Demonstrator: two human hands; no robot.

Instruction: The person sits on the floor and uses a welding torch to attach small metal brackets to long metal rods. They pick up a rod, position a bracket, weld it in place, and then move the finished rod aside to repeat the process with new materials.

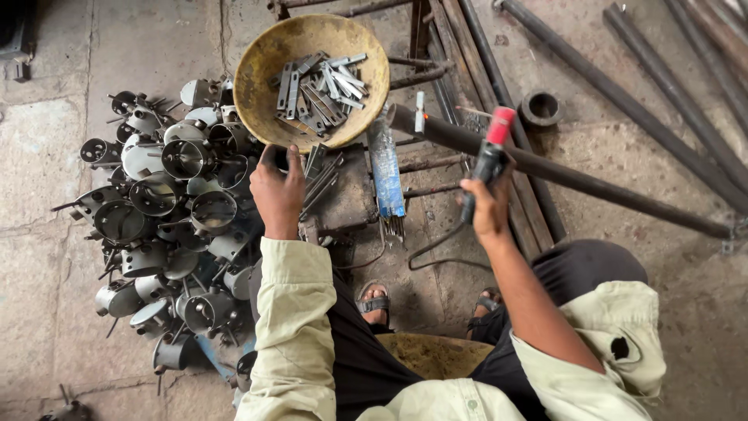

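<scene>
The left hand [276,191] is closing its fingers around a small dark metal ring [278,160], just left of centre in the frame, beside loose flat strips [322,175] lying on the floor. The right hand [487,204], right of centre, is gripping a welding electrode holder [489,156] (black body, red tip) over a long dark pipe [561,173]. Above the left hand, a yellowish bowl [261,70] is holding grey metal strips [321,90]. A heap of round metal cups [167,210] is filling the left side.
</scene>
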